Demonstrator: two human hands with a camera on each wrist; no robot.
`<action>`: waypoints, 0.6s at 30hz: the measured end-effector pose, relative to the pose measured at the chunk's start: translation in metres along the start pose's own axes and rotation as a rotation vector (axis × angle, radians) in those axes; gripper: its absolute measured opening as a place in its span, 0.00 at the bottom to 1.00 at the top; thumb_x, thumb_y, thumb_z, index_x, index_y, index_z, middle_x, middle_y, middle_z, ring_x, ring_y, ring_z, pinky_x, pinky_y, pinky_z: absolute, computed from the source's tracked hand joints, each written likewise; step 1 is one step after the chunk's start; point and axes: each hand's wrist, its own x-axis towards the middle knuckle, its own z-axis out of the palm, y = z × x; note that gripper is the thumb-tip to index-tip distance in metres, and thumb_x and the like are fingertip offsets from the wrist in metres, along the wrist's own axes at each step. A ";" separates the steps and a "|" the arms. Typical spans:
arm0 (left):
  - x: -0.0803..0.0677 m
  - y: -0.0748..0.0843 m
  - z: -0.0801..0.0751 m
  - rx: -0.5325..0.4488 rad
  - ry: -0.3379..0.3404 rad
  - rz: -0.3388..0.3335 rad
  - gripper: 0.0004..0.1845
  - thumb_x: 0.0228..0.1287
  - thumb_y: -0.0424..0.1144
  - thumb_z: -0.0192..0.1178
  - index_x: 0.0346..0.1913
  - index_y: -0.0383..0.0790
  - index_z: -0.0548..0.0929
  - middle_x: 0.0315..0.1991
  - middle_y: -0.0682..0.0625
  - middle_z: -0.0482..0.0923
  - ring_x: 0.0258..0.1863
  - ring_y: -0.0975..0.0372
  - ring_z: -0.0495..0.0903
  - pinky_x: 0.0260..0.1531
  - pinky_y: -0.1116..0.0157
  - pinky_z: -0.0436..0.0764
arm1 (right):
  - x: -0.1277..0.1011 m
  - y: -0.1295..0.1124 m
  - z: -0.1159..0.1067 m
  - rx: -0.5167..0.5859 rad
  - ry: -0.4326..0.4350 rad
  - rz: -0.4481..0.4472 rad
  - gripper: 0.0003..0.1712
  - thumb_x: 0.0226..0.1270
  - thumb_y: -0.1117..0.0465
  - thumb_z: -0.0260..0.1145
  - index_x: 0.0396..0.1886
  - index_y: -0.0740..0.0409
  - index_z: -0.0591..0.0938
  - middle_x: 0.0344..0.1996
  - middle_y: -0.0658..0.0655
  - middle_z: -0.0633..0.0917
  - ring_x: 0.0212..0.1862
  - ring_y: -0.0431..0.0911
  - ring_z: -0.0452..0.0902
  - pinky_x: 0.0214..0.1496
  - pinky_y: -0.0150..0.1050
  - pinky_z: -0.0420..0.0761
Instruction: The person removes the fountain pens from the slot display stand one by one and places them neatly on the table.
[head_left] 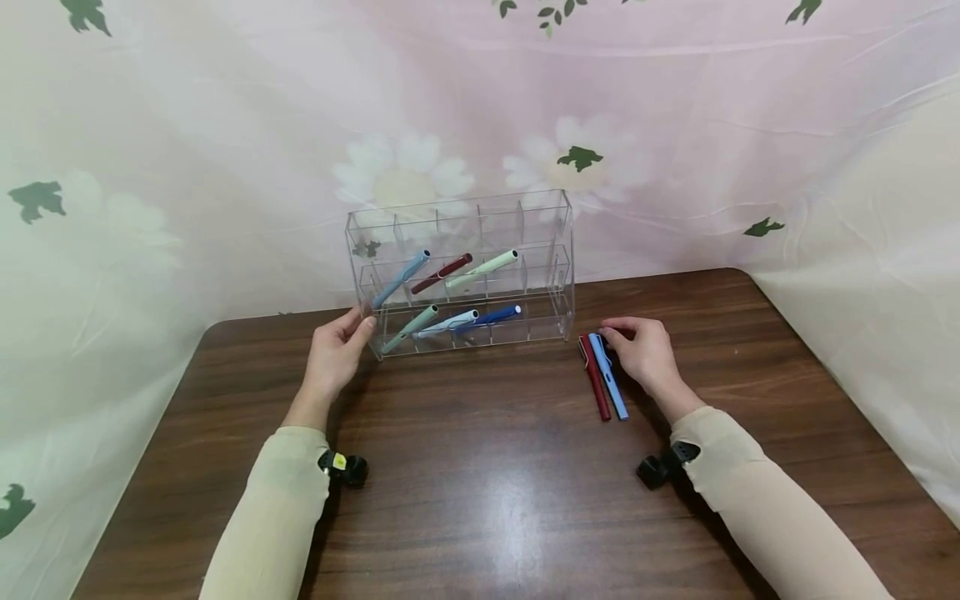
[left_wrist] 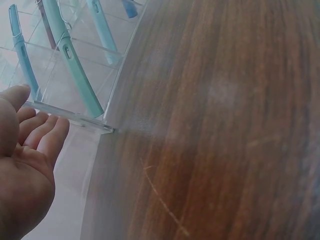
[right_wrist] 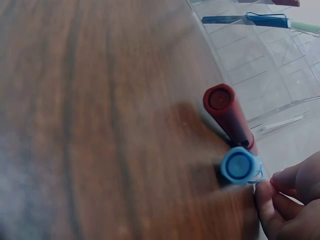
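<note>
Right hand [head_left: 647, 354] sits at the top ends of two pens lying side by side on the table [head_left: 480, 500], just right of the clear organizer: a red pen [head_left: 595, 379] and a light blue pen [head_left: 609, 377]. In the right wrist view its fingertips [right_wrist: 272, 192] touch the blue pen's clip end; fingers curled toward it, but whether they've actually pinched it is hard to tell, prob. only touching. To do this well: take one pen at a time, thumb and forefinger either side of the barrel near the cap, lift it clear w/o rolling the red one off, then tip it so it goes slanted into a free cell like the others. Left hand [head_left: 333, 350] is relaxed and flat-fingered against the left end of the acrylic organizer [head_left: 459, 275], steadying it; keep it there, the box looks light and could slide. Six pens already lean in its cells, three in the upper tier, three in the lower; cells toward the right look free. Table is dark wood-grain, smooth and a bit glossy, so pens may roll. Behind and at both sides hangs a pale floral cloth [head_left: 675, 125], pink-green w/ daisies and dark leaves
</note>
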 end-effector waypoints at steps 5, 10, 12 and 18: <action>0.001 0.000 0.000 -0.006 -0.004 0.006 0.27 0.85 0.45 0.58 0.78 0.37 0.74 0.70 0.38 0.81 0.68 0.50 0.82 0.69 0.48 0.80 | -0.004 0.001 -0.005 0.070 -0.002 0.005 0.18 0.85 0.62 0.61 0.62 0.70 0.86 0.56 0.72 0.89 0.50 0.55 0.90 0.38 0.20 0.80; -0.001 0.001 -0.001 0.000 -0.013 0.002 0.28 0.85 0.45 0.58 0.79 0.38 0.73 0.71 0.37 0.80 0.70 0.48 0.81 0.69 0.48 0.80 | -0.007 -0.004 -0.011 0.142 -0.006 -0.020 0.20 0.86 0.59 0.61 0.64 0.69 0.85 0.55 0.70 0.90 0.44 0.39 0.87 0.40 0.24 0.85; -0.002 0.002 -0.001 0.006 -0.017 -0.001 0.28 0.86 0.45 0.57 0.79 0.38 0.72 0.72 0.37 0.79 0.70 0.47 0.81 0.69 0.48 0.80 | -0.008 -0.008 -0.013 0.177 -0.008 -0.032 0.21 0.86 0.57 0.62 0.65 0.68 0.85 0.56 0.70 0.90 0.42 0.33 0.85 0.40 0.26 0.87; -0.003 0.001 -0.001 0.004 -0.048 -0.009 0.29 0.85 0.44 0.58 0.81 0.39 0.70 0.73 0.37 0.78 0.70 0.48 0.81 0.67 0.56 0.81 | -0.008 -0.020 -0.017 0.275 0.013 -0.106 0.22 0.86 0.56 0.62 0.65 0.69 0.84 0.56 0.72 0.90 0.42 0.29 0.88 0.45 0.24 0.87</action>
